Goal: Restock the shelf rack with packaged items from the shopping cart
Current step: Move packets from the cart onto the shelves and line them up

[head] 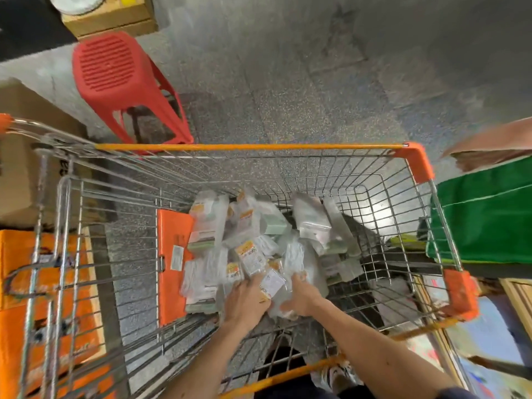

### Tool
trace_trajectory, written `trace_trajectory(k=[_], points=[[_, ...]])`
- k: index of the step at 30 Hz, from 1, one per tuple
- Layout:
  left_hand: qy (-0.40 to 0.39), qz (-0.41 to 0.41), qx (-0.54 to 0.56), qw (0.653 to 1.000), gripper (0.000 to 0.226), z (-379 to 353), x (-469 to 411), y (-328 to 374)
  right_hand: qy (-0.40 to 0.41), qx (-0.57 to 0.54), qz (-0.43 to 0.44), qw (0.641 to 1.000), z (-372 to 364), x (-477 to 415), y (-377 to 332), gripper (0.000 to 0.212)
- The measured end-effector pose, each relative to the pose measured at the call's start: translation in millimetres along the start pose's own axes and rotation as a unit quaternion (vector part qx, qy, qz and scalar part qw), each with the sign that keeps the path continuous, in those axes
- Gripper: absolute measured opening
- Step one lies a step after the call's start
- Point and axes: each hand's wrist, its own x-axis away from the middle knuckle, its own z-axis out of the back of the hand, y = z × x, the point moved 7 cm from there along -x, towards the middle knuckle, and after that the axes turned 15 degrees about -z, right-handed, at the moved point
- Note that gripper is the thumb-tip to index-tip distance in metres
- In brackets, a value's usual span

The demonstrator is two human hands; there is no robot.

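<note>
A wire shopping cart [250, 146] with orange trim fills the middle of the head view. Several clear plastic packets [207, 223] with white and orange labels lie heaped on its floor. Both my arms reach down into the basket. My left hand [246, 300] and my right hand [302, 295] grip one packet [276, 283] from either side at the near end of the heap. The picture is blurred, so the fingers' exact hold is unclear.
A red plastic stool [115, 70] stands beyond the cart's far left corner, with cardboard boxes [23, 156] to the left. An orange crate [17, 283] sits at lower left. A green bag [486, 214] lies against the cart's right side. Grey speckled floor [316, 82] stretches ahead.
</note>
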Motion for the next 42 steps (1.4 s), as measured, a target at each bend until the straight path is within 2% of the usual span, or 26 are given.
trace_trajectory(k=[4,8,11,13,15,18,20,22,23,24,25,28,30,33,35,39,41,42], points=[[0.027,0.031,0.141,0.989,0.077,5.9,-2.5,-5.0,-0.001,-0.014,0.032,0.999,17.7,11.5,5.3,0.061],[0.043,0.042,0.245,0.968,0.084,12.7,6.6,-2.4,-0.003,-0.041,0.061,0.997,27.0,28.8,9.6,0.056],[0.072,0.044,0.280,0.956,0.082,36.2,17.6,14.2,0.023,-0.117,0.080,0.990,48.8,50.7,15.8,0.053],[0.086,0.038,0.274,0.957,0.075,56.6,18.5,30.0,0.045,-0.169,0.093,0.980,71.4,70.3,26.1,0.046],[0.089,-0.012,0.272,0.958,0.055,85.1,14.3,67.9,0.091,-0.235,0.091,0.964,102.6,93.2,52.3,0.038],[0.096,-0.108,0.268,0.953,0.047,128.6,5.8,145.1,0.160,-0.377,0.100,0.907,155.9,145.7,101.0,0.035],[0.114,-0.168,0.276,0.940,0.046,157.9,-0.2,201.6,0.200,-0.442,0.116,0.867,186.9,179.8,134.6,0.047],[0.125,-0.244,0.278,0.920,0.057,181.1,0.2,275.2,0.254,-0.500,0.117,0.820,214.5,214.3,189.2,0.062],[0.121,-0.263,0.282,0.915,0.064,190.7,3.5,297.0,0.258,-0.517,0.125,0.806,222.7,229.0,200.3,0.063],[0.120,-0.296,0.284,0.904,0.066,198.9,12.0,329.7,0.267,-0.552,0.121,0.780,228.3,250.4,221.2,0.061],[0.109,-0.348,0.284,0.887,0.065,201.9,24.5,384.7,0.295,-0.610,0.106,0.728,236.5,285.6,263.1,0.055],[0.098,-0.418,0.338,0.837,0.058,219.0,52.8,452.5,0.353,-0.606,0.122,0.702,253.5,356.0,294.9,0.035],[0.076,-0.488,0.328,0.805,0.050,209.5,85.9,534.0,0.418,-0.635,0.107,0.640,245.2,419.1,364.8,0.032],[0.032,-0.566,0.340,0.750,0.051,195.9,135.2,623.8,0.460,-0.633,0.122,0.611,227.2,484.4,432.1,0.024],[-0.003,-0.594,0.350,0.724,0.053,185.1,160.1,667.1,0.467,-0.648,0.128,0.588,216.1,515.3,466.7,0.033],[-0.050,-0.646,0.339,0.682,0.060,160.9,206.1,758.9,0.520,-0.657,0.126,0.531,196.1,591.8,548.7,0.023],[-0.061,-0.666,0.331,0.665,0.064,153.0,224.2,798.0,0.545,-0.660,0.121,0.503,191.2,625.1,593.8,0.035],[-0.066,-0.674,0.326,0.660,0.067,149.7,229.3,816.8,0.566,-0.646,0.102,0.502,191.3,640.5,615.7,0.045]])
